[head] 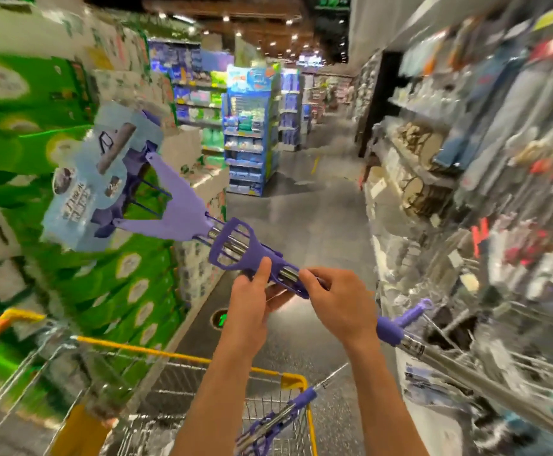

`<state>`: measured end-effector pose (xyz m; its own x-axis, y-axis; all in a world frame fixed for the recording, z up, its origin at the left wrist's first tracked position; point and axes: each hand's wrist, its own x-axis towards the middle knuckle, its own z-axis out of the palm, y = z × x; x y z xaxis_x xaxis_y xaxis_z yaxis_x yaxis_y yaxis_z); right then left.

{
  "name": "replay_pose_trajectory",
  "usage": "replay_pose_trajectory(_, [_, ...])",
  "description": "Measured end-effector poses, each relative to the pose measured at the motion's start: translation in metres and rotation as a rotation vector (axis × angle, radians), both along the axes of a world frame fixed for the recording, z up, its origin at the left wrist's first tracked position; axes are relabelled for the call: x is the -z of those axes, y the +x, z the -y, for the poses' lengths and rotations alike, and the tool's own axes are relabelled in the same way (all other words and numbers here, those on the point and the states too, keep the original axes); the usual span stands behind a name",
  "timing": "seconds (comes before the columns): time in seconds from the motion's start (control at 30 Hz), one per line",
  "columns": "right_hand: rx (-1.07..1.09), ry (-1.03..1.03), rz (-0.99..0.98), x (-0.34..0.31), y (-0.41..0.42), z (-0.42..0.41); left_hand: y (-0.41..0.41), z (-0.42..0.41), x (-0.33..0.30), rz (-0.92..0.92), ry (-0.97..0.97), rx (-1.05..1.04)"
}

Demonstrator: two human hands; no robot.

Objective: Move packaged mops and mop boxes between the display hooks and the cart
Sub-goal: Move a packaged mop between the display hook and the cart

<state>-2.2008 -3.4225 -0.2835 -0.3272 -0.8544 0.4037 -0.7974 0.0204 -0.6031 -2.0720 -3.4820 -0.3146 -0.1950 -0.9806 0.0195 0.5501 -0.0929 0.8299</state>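
- The pale blue packaging sleeve [87,179] on the purple mop head carries dark lettering, turned sideways and too smeared to read.
- A round floor marker [221,319] shows a green glowing figure, perhaps a "1"; not certain.
- Labels on the shelf goods [485,179] are blurred and unreadable.

A packaged mop [176,205] slants from upper left across the frame's centre, above the cart [202,360] at bottom, which seemingly holds another mop [278,419].
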Motion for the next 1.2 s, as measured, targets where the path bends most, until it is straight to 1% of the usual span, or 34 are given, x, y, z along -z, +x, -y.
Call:
replay_pose_trajectory(0.17, [0.124,-0.074,0.155,-0.016,0.003,-0.045,-0.009,-0.023,-0.027,0.085,-0.086,0.122])
replay_pose_trajectory(0.37, [0.34,-0.254,0.29,-0.023,0.005,-0.114,-0.028,-0.071,-0.057,0.051,-0.228,0.321])
replay_pose_trajectory(0.53, [0.456,-0.384,0.351,-0.033,0.007,-0.171,-0.051,-0.12,-0.08,0.022,-0.282,0.464])
replay_pose_trajectory(0.77, [0.593,-0.553,0.445,-0.048,0.005,-0.252,-0.084,-0.199,-0.103,-0.107,-0.299,0.656])
replay_pose_trajectory(0.93, [0.674,-0.695,0.528,-0.06,0.007,-0.314,-0.103,-0.262,-0.118,-0.24,-0.317,0.777])
replay_pose_trajectory(1.03, [0.719,-0.769,0.543,-0.068,0.013,-0.353,-0.109,-0.304,-0.126,-0.279,-0.35,0.834])
replay_pose_trajectory(1.2, [0.779,-0.831,0.538,-0.086,0.024,-0.422,-0.11,-0.373,-0.146,-0.323,-0.421,0.935])
